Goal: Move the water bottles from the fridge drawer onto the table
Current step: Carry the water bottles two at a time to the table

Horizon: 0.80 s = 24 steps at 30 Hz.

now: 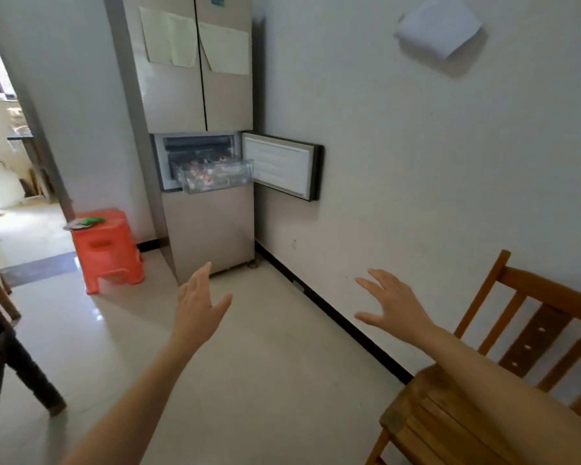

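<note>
Left hand [198, 303] and right hand [393, 307], empty and spread-fingered, hang well short of the red-labelled clear plastic water bottles [200, 172] in the pulled-out transparent fridge drawer [235, 181]: this looks like the approach step, and next calls for stepping closer and grasping one.

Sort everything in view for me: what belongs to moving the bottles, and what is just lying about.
Belongs to the job: water bottles, fridge drawer pulled out, small fridge door swung open, left hand and right hand, both open and empty.
Just lying about: orange stool, wooden chair, paper on the wall, sheets on the upper fridge doors.
</note>
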Available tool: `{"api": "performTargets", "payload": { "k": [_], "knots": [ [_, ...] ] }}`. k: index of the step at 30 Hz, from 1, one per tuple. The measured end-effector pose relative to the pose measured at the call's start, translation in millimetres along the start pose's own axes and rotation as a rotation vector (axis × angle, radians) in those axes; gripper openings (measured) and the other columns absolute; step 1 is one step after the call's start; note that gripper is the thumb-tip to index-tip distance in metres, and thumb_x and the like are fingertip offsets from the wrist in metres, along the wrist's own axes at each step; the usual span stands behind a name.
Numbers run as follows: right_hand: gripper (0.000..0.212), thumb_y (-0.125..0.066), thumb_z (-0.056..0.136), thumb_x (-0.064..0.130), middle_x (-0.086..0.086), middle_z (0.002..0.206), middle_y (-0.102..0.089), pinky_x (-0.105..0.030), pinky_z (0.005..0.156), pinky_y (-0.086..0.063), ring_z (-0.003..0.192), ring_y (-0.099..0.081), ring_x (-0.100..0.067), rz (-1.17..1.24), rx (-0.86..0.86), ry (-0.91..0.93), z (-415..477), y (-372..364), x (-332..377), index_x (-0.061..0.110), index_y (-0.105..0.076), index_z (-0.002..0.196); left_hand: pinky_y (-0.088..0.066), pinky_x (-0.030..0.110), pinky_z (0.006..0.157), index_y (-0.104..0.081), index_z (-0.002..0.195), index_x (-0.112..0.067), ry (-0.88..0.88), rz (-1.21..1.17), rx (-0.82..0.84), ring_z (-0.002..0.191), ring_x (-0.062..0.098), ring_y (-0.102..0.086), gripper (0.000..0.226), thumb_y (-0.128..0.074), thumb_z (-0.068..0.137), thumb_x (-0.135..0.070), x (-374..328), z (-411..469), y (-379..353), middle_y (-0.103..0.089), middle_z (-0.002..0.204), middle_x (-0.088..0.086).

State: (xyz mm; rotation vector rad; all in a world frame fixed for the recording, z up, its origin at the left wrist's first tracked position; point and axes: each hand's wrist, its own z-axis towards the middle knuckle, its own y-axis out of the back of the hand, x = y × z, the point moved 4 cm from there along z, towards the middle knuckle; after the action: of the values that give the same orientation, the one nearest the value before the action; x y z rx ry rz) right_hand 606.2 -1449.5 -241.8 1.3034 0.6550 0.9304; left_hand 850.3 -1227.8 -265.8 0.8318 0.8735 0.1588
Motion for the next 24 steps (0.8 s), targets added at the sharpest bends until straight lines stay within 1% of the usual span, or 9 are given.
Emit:
{"api": "performTargets", "payload": {
  "k": [2, 7, 11, 15, 17, 24],
  "knots": [
    [0.070, -0.054, 0.086, 0.048, -0.005, 0.154, -0.015, -0.034, 0.113, -0.012, 0.143, -0.011, -0.020, 0.010, -0.023, 0.037, 32.0, 3.2, -21.9, 0.024, -0.023, 0.144, -0.022, 0.041, 0.108, -0.029, 0.140, -0.003, 0.017, 0.022, -0.060, 0.132, 0.036, -0.032, 0.069, -0.065, 0.083, -0.017, -10.5, 23.1, -10.6, -0.036, 0.144, 0.018],
    [0.065, -0.053, 0.088, 0.046, -0.008, 0.152, -0.020, -0.033, 0.112, -0.016, 0.142, -0.015, -0.020, 0.037, -0.072, 0.130, 114.2, 9.5, -49.5, 0.021, -0.029, 0.143, -0.019, 0.038, 0.109, -0.032, 0.139, -0.003, 0.058, 0.072, -0.154, 0.133, 0.034, -0.031, 0.065, -0.064, 0.084, -0.016, -35.3, 70.3, -26.2, -0.036, 0.143, 0.018],
    [0.066, -0.054, 0.087, 0.045, -0.008, 0.152, -0.022, -0.033, 0.111, -0.016, 0.141, -0.016, -0.021, 0.079, -0.068, 0.202, 175.6, 0.6, -50.8, 0.021, -0.028, 0.143, -0.017, 0.037, 0.108, -0.032, 0.139, -0.004, 0.106, 0.118, -0.172, 0.133, 0.033, -0.029, 0.064, -0.063, 0.085, -0.017, -34.9, 101.5, -36.8, -0.036, 0.144, 0.016],
    [0.066, -0.056, 0.086, 0.044, -0.012, 0.150, -0.026, -0.036, 0.111, -0.019, 0.140, -0.020, -0.023, 0.110, -0.052, 0.288, 236.8, -22.4, -46.4, 0.020, -0.031, 0.142, -0.023, 0.045, 0.108, -0.034, 0.138, -0.006, 0.196, 0.171, -0.196, 0.131, 0.036, -0.030, 0.063, -0.063, 0.085, -0.021, -12.8, 139.9, -44.6, -0.036, 0.143, 0.017],
    [0.066, -0.054, 0.087, 0.046, -0.010, 0.151, -0.024, -0.037, 0.113, -0.017, 0.141, -0.018, -0.023, 0.098, -0.039, 0.318, 270.0, -32.8, -42.8, 0.022, -0.029, 0.143, -0.026, 0.048, 0.107, -0.034, 0.138, -0.007, 0.238, 0.169, -0.208, 0.130, 0.036, -0.032, 0.063, -0.064, 0.084, -0.023, 6.9, 163.4, -48.1, -0.037, 0.143, 0.018],
    [0.065, -0.050, 0.088, 0.048, -0.006, 0.154, -0.017, -0.038, 0.113, -0.015, 0.143, -0.011, -0.020, 0.051, 0.008, 0.382, 393.8, -53.5, -29.6, 0.026, -0.024, 0.144, -0.029, 0.050, 0.105, -0.034, 0.139, -0.008, 0.297, 0.166, -0.252, 0.127, 0.038, -0.037, 0.064, -0.064, 0.084, -0.022, 66.8, 260.4, -58.5, -0.039, 0.141, 0.019]
  ]
}}
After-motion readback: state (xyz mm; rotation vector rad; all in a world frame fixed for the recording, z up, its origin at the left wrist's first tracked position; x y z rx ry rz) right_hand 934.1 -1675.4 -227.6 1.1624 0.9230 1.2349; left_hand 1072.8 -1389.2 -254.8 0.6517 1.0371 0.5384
